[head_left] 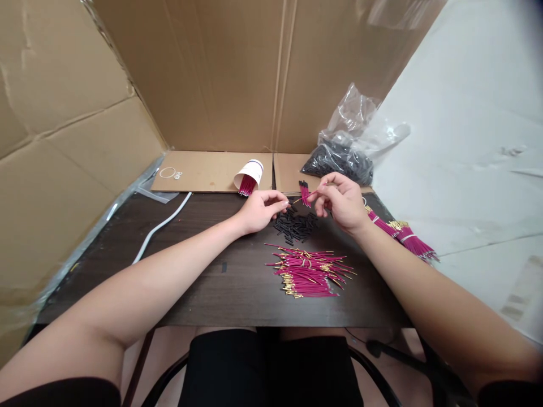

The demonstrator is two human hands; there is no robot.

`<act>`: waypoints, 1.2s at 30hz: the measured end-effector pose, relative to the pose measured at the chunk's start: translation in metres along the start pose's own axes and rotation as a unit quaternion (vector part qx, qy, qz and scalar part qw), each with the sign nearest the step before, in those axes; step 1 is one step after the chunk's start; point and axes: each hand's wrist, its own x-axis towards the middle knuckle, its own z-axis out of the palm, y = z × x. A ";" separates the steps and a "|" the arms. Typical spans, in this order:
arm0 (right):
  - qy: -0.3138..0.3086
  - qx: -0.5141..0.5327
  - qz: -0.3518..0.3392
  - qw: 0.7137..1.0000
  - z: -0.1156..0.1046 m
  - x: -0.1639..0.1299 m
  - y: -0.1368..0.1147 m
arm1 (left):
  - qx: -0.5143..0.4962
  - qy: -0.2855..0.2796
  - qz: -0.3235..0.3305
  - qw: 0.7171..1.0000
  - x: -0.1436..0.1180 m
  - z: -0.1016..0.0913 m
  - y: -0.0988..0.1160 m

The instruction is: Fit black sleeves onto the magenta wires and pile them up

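While we held one pink wire (306, 195) pinched in our right hand (341, 202), its free end pointed across at our left hand (258, 210), whose fingers (278, 199) were closed on something too small to make out. Both hands hovered just above the black sleeves (297, 225), kept close for easy picking. Nearer us than the fingers lay the loose wires (309, 270) on the bench (203, 282); beyond them sat a tipped cup (249, 174) and a bag (345, 150).
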 end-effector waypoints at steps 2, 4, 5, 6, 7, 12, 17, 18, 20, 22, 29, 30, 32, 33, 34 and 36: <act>-0.002 -0.011 0.007 1.000 0.000 -0.001 -0.001 | 0.002 0.001 -0.003 1.000 0.000 0.000 0.000; -0.002 -0.021 0.015 1.000 0.000 -0.001 -0.002 | 0.005 0.003 -0.004 1.000 0.000 0.000 0.001; -0.002 -0.024 0.018 1.000 0.000 -0.001 -0.002 | 0.007 0.004 -0.004 1.000 0.000 0.000 0.001; -0.001 -0.026 0.020 0.999 0.000 -0.001 -0.002 | 0.008 0.005 -0.004 1.000 -0.001 0.000 0.001; 0.000 -0.027 0.021 0.999 0.000 -0.001 -0.002 | 0.009 0.006 -0.004 1.000 -0.001 0.000 0.001; 0.000 -0.019 0.025 1.000 -0.001 0.000 0.001 | 0.012 0.007 -0.007 1.000 -0.001 0.001 0.002; 0.001 0.012 0.024 1.000 0.000 0.000 0.001 | 0.011 0.007 -0.006 1.000 -0.001 0.002 0.004; 0.000 0.015 0.027 1.000 0.000 0.000 0.001 | 0.010 0.009 -0.005 1.000 -0.001 0.002 0.004; -0.002 0.017 0.033 0.999 0.000 0.000 0.001 | 0.007 0.014 -0.003 1.000 -0.001 0.001 0.005; -0.004 0.014 0.038 0.999 0.000 0.000 0.001 | 0.006 0.022 -0.002 1.000 -0.001 0.001 0.005; -0.015 -0.008 0.032 0.999 0.002 -0.002 -0.001 | 0.003 0.040 0.005 0.999 0.001 0.000 0.003; -0.018 -0.014 0.031 0.999 0.002 -0.002 -0.001 | 0.004 0.043 0.005 0.999 0.001 0.000 0.003; -0.024 -0.024 0.031 0.999 0.003 -0.003 -0.001 | 0.008 0.046 0.006 0.999 0.002 0.000 0.002; -0.026 -0.026 0.031 0.999 0.003 -0.003 0.000 | 0.008 0.047 0.005 0.999 0.002 0.000 0.001; -0.027 -0.028 0.031 0.999 0.003 -0.003 0.000 | 0.008 0.047 0.005 0.999 0.002 0.000 0.001; -0.027 -0.030 0.030 0.999 0.003 -0.003 0.001 | 0.009 0.045 0.005 0.999 0.001 0.000 0.001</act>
